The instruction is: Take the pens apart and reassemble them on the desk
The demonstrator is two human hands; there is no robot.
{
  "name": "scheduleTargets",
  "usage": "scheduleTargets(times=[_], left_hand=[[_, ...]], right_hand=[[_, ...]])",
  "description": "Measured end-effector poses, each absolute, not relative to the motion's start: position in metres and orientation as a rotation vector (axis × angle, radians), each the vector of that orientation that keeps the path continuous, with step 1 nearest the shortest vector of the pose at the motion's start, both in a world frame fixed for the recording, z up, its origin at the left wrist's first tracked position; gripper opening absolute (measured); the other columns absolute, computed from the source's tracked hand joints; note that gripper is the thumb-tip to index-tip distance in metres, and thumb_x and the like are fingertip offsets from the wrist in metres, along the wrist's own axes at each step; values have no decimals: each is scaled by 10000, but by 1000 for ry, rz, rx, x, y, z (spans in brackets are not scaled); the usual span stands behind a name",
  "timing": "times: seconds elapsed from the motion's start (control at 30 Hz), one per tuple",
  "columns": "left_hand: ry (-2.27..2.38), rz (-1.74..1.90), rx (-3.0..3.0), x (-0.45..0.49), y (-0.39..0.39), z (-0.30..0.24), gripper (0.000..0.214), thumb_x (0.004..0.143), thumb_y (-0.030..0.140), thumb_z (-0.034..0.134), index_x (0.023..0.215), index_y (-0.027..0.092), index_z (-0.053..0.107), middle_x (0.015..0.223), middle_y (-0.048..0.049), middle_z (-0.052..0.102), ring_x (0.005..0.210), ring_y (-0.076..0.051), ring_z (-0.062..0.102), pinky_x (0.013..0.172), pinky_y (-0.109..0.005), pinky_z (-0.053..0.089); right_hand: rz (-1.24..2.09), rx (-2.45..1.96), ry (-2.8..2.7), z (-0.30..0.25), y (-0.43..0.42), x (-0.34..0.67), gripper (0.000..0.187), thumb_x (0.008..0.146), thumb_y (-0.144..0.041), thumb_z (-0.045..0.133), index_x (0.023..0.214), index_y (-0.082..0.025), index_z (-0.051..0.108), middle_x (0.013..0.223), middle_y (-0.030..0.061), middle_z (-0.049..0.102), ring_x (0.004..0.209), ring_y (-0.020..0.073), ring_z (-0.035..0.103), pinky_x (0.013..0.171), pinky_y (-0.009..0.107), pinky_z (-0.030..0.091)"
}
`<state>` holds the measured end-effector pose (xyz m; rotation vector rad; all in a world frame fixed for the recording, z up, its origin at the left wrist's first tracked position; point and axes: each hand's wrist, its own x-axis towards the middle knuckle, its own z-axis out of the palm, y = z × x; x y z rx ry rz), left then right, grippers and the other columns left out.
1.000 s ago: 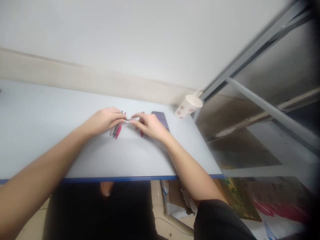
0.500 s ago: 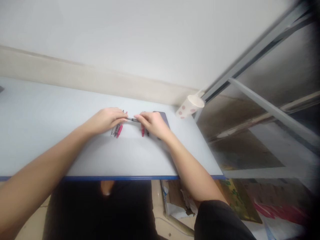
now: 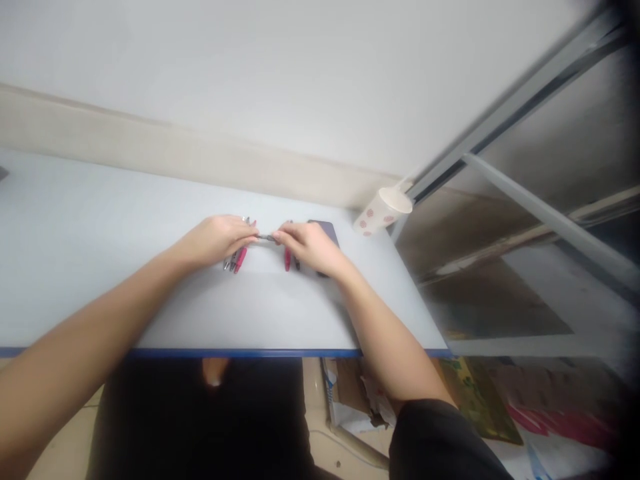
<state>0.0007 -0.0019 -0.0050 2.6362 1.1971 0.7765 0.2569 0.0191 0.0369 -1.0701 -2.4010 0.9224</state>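
My left hand [image 3: 217, 240] and my right hand [image 3: 310, 248] face each other above a pale grey table [image 3: 100, 227]. Their fingertips pinch opposite ends of a slim dark pen [image 3: 266, 237], held level and short enough to be mostly hidden. Under my left fingers lies a group of pens [image 3: 236, 261], with a pink-red one in front. Below my right hand are a red pen [image 3: 287, 261] and a dark pen [image 3: 297, 264]. My right palm partly covers a black phone [image 3: 329, 233].
A paper cup [image 3: 383, 211] with red dots lies tilted at the table's far right corner, beside a grey metal frame [image 3: 515, 113]. The table has a blue front edge [image 3: 240, 353]. Cardboard and papers [image 3: 350, 393] lie on the floor below.
My right hand has moved left and closed onto the pen's end, covering more of the phone. The hands are closer together, with the pen between them. The view has shifted slightly.
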Motion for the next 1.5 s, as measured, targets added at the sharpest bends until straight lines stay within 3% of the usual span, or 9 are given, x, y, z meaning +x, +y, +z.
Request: scheduleTargets(times=[0.1,0.2,0.27,0.37,0.57,0.83,1.07,1.27,1.5], left_hand=[[1166,915,2683,2,-2,0,342,1056,455,531,953,273,801,977,-93,727,959,-265,632,910,-428,507],[1241,1141,2657,5,-4,2,287,1029,455,598,956,290,821,1085,-108,698,1054,-283,605,965,-483,499],[1240,1209,2604,8,-6,0,275,1026,446,609,965,288,826,1025,-97,668,965,-250,620,892,-441,534],[1150,1207,2525,15,-11,-6,298,1051,421,566,970,280,816,955,-66,648,768,-176,619,734,-351,550],[1084,1212,2527,24,-16,-12,278,1063,374,543,1029,288,805,976,-59,705,792,-169,669,738,-322,558],[1086,1196,2589,27,-14,-10,271,1061,341,530,1026,273,791,978,-68,758,929,-204,688,853,-366,572],[1063,1142,2593,25,-18,-1,276,1049,284,512,1210,227,729,1136,-87,751,1030,-214,685,888,-354,559],[1396,918,2439,16,-16,5,291,1024,387,515,1078,192,723,974,-77,735,903,-233,677,817,-356,512],[1754,565,2182,19,-16,12,338,956,515,524,1046,236,693,709,0,642,662,-203,612,649,-311,406]], right_hand=[[1208,-1017,-2286,37,22,257,520,1022,-603,552,696,-198,569,658,-3,577,609,136,552,640,286,438],[1265,-955,-2085,32,25,254,373,991,-566,631,955,-198,686,874,26,691,765,152,632,710,278,502],[1271,-933,-1988,27,26,250,332,1003,-510,638,1157,-220,686,1024,46,734,905,166,668,795,284,532],[1381,-900,-1888,20,25,242,319,1028,-466,606,1240,-234,662,1020,46,740,931,164,682,805,285,557],[1594,-866,-1730,13,23,237,386,914,-464,752,1189,-223,629,838,-2,679,755,146,646,558,225,504],[1642,-893,-1675,13,23,237,476,871,-489,784,1226,-236,592,842,-10,710,686,139,661,516,223,478],[1550,-897,-1526,12,26,237,455,854,-363,784,1250,-241,596,753,-57,650,564,113,570,508,239,499],[1508,-793,-1539,10,34,242,309,891,-299,754,1134,-228,578,736,-58,659,583,105,609,604,242,550],[1424,-757,-1584,9,41,244,247,929,-308,748,1092,-223,582,740,-42,670,575,103,609,575,234,548]])
